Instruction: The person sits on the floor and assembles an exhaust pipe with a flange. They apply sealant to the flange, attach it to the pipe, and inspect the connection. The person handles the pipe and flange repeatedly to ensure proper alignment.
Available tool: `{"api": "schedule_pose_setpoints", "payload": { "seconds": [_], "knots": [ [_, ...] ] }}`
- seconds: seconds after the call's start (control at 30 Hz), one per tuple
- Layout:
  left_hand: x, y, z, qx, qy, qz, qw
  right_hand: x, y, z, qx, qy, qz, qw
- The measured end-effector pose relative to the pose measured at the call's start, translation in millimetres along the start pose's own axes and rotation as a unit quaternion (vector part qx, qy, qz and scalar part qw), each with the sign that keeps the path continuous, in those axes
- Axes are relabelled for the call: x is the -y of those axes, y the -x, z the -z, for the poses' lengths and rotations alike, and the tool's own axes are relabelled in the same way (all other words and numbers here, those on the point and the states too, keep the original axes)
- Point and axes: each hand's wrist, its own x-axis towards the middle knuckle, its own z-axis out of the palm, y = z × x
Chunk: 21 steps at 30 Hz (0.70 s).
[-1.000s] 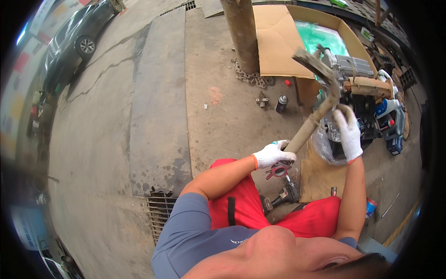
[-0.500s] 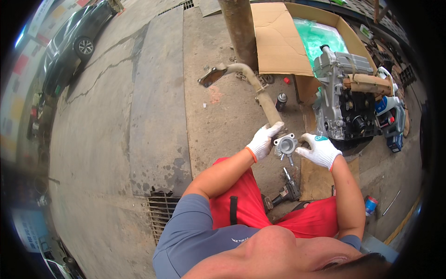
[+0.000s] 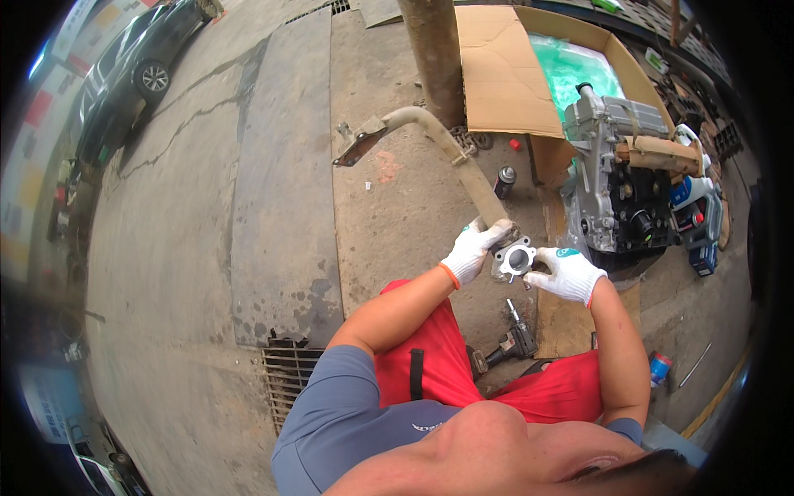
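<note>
Both of our gloved hands are closed on the near end of the long bent metal exhaust pipe with its tan, rusted coating [image 3: 463,169]: our left hand [image 3: 473,250] wraps the tube just behind the pale metal flange with a round bore [image 3: 517,259], and our right hand [image 3: 569,273] pinches the flange's right edge. A second ago we held this pipe raised, its far end up over the engine; now it has swung down and to the left, so the far bracket end [image 3: 357,142] points out over the concrete pavement [image 3: 273,207] and the flange faces up at us between the two gloves. We judge that this turns the open end toward us for a close look at the mating face.

Just below the flange, a dark power tool [image 3: 506,347] lies on the ground beside our red shorts [image 3: 430,355]. To the right stands a grey engine block [image 3: 620,182] on flattened brown cardboard [image 3: 504,74], with a small dark spray can [image 3: 504,180] near the pipe. A brown post [image 3: 434,58] rises behind, a drain grate [image 3: 285,376] sits at lower left, and a dark parked car [image 3: 132,87] is far off.
</note>
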Motion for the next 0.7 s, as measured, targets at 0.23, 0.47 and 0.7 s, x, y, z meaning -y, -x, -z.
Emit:
{"api": "schedule_pose_setpoints", "payload": {
  "seconds": [0.23, 0.47, 0.7],
  "knots": [
    [-6, 9, -5, -0.001, -0.117, -0.035, 0.992, -2, -2, -1, 0.006, 0.022, -0.012, 1.0],
    [-10, 15, -10, 0.005, -0.141, -0.026, 0.99, -7, -2, 0, -0.008, 0.03, -0.026, 0.999],
    [-13, 15, -12, 0.001, -0.081, -0.005, 0.997, -3, 0, 4, -0.013, 0.003, -0.026, 1.0]
  ]
}}
